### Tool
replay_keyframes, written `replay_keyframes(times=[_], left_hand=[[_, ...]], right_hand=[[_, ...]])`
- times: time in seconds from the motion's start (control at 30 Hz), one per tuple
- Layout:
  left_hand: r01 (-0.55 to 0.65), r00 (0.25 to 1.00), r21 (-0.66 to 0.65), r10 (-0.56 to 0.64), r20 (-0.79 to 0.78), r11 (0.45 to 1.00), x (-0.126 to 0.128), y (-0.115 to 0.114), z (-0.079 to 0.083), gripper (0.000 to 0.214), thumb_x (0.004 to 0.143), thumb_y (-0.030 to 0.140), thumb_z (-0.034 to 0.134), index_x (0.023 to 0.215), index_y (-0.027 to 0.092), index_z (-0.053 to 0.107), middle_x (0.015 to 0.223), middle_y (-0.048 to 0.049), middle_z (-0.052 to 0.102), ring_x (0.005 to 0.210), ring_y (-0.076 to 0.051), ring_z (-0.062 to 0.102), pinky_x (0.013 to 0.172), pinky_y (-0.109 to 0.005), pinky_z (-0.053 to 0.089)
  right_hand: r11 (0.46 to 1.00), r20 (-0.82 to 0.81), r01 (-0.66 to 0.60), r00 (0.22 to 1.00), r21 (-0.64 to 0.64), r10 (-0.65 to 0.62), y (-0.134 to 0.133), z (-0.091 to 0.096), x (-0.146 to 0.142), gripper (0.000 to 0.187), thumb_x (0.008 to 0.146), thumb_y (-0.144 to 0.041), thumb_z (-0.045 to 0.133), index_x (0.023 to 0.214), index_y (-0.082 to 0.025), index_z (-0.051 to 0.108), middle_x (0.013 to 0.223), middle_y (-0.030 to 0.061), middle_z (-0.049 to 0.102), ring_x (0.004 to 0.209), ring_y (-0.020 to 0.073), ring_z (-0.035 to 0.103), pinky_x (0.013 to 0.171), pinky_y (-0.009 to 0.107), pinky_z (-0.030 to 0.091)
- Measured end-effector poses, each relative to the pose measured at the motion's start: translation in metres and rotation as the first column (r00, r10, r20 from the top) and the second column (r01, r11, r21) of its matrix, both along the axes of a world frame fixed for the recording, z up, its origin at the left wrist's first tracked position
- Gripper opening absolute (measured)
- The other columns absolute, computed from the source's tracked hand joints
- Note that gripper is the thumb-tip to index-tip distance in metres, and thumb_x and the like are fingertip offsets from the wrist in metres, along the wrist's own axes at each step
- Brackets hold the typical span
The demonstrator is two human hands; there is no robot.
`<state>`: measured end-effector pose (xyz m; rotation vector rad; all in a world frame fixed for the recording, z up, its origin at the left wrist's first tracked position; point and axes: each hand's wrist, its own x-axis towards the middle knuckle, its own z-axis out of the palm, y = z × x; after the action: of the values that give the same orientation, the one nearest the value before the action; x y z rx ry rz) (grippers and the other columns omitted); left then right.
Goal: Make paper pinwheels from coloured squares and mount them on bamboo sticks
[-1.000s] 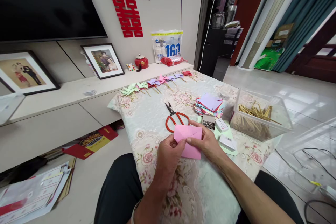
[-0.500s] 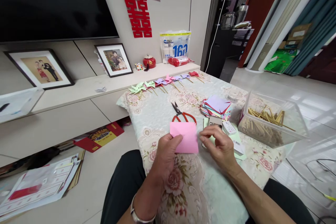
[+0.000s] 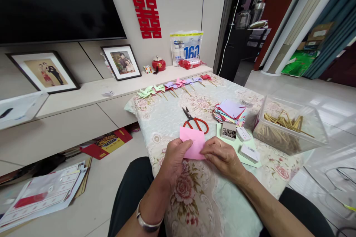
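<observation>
At far left, two framed photos (image 3: 121,63) stand on the ledge (image 3: 91,92). Right of these, a row of pinwheels (image 3: 180,83) lies along the far edge of the tablecloth (image 3: 164,118). At the near side, the left hand (image 3: 174,157) grasps the pink sheet (image 3: 196,146), thumb on top; its other fingertips are hidden from me. The sheet is between both hands, just nearer than the scissors (image 3: 190,118), blades pointing far. The right hand (image 3: 222,155) has its fingertips drawn together at the sheet's right edge; I cannot tell whether they grip it. Further right: paper stack (image 3: 229,109), open pin box (image 3: 228,132), two white boxes (image 3: 249,152), then the stick bin (image 3: 286,139).
</observation>
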<state>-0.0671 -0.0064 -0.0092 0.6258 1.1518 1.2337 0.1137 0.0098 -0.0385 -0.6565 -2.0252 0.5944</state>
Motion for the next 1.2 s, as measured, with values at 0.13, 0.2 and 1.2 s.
replay_keyframes(times=[0.13,0.2,1.2], left_hand=[[0.021,0.999,0.011,-0.02,-0.027,1.0,0.003,0.0,-0.004,0.025,0.057,0.031,0.077,0.069,0.014,0.065,0.063,-0.0002,0.063,0.056,-0.012,0.05,0.055,-0.025,0.037],[0.027,0.999,0.021,-0.026,-0.036,0.999,0.006,-0.001,-0.004,0.026,0.057,0.032,0.076,0.072,0.013,0.066,0.064,-0.0008,0.063,0.057,-0.012,0.05,0.056,-0.025,0.038],[0.077,0.959,0.09,-0.049,-0.278,0.993,0.018,-0.011,-0.011,0.019,0.066,0.03,0.069,0.073,0.013,0.066,0.066,0.0004,0.062,0.06,-0.013,0.05,0.058,-0.023,0.038]], right_hand=[[1.0,0.009,-0.014,1.0,-0.025,0.014,0.0,0.002,-0.001,0.014,0.094,-0.014,0.063,0.098,-0.022,0.073,0.091,0.0059,0.066,0.085,0.0175,0.066,0.074,0.029,0.051],[0.999,0.014,-0.026,1.0,-0.04,0.026,-0.001,0.004,-0.001,0.012,0.094,-0.015,0.062,0.096,-0.021,0.072,0.088,0.0059,0.067,0.084,0.0181,0.065,0.074,0.029,0.05],[0.871,0.091,0.15,0.988,-0.467,-0.121,0.001,0.004,-0.004,0.014,0.083,-0.025,0.061,0.071,-0.018,0.063,0.074,0.0016,0.061,0.066,0.0151,0.055,0.06,0.027,0.039]])
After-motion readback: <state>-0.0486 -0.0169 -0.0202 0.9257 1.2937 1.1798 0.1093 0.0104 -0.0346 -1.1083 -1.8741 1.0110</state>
